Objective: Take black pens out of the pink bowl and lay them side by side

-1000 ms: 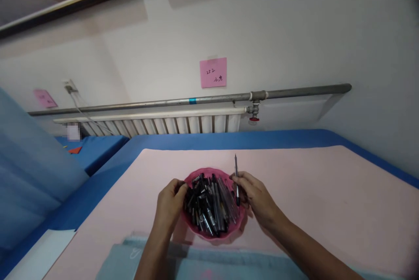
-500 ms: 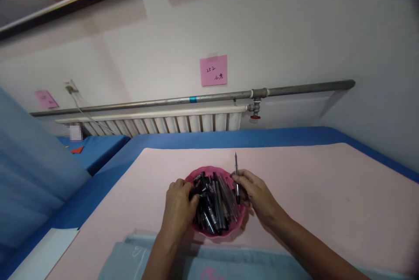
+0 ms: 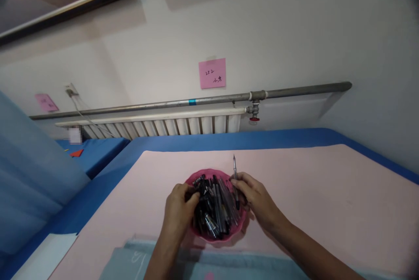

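A round pink basket (image 3: 205,172) with a wavy rim holds many clear pen parts and black caps (image 3: 212,210) in a jumble. At its right rim my right hand (image 3: 258,199) pinches an uncapped clear pen (image 3: 235,179), held nearly upright with its tip pointing up. My left hand (image 3: 179,208) reaches over the left rim. Its thumb and fingers are drawn together at the black caps, and what lies between them is hidden.
The basket stands on a pink sheet (image 3: 310,197) over a blue table (image 3: 183,140). A grey-blue cloth (image 3: 127,262) lies along the near side. White paper (image 3: 49,254) is at left, beside a blue curtain (image 3: 26,184). A radiator (image 3: 183,124) and pipe run behind.
My left thumb and fingers have shifted slightly at the caps, and a few caps have moved. The right hand still holds the pen upright. The camera view has tilted a little.
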Tool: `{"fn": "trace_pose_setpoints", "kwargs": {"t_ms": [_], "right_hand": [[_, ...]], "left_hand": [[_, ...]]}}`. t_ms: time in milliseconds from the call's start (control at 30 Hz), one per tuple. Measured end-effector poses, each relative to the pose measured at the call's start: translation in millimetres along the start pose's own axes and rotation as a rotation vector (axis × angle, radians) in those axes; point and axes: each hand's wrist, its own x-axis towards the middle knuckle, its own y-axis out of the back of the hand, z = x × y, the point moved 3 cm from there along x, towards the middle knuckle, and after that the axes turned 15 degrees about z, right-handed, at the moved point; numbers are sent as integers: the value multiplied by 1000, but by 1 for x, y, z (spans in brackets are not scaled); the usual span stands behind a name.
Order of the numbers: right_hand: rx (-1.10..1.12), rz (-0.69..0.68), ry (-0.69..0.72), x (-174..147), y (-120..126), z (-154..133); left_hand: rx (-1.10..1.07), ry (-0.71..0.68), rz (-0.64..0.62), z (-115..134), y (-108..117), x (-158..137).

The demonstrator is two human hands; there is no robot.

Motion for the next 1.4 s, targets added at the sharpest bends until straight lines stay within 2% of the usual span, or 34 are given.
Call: {"fn": "trace_pose_setpoints", "kwargs": {"t_ms": [100, 167, 233, 333, 500, 800, 900, 1033, 1100, 1400], "right_hand": [[-58, -176, 75, -9, -8, -3], [-144, -323, 150, -20, -14, -7], [-233, -434, 234, -30, -20, -10], [-299, -511, 302, -39, -24, -12], [-338, -525, 329, -39, -25, -10], [-376, -517, 324, -35, -23, -2], [-424, -486, 346, -37, -23, 0], [-530, -391, 466, -38, -22, -3], [-530, -360, 481, -38, -21, -4], [-330, -304, 231, -31, -22, -2]], "left_hand": [[-486, 308, -31, -1, 6, 3], [-727, 482, -39, -1, 8, 4], [-888, 605, -21, -1, 8, 4], [-1028, 687, -17, -2, 5, 5], [-1086, 708, -82, 0, 2, 3], [-971, 617, -121, 7, 1, -2], [-938, 586, -118, 6, 1, -1], [-900, 559, -110, 7, 0, -2], [-910, 566, -129, 11, -2, -4], [-947, 594, -231, 13, -13, -11]]}}
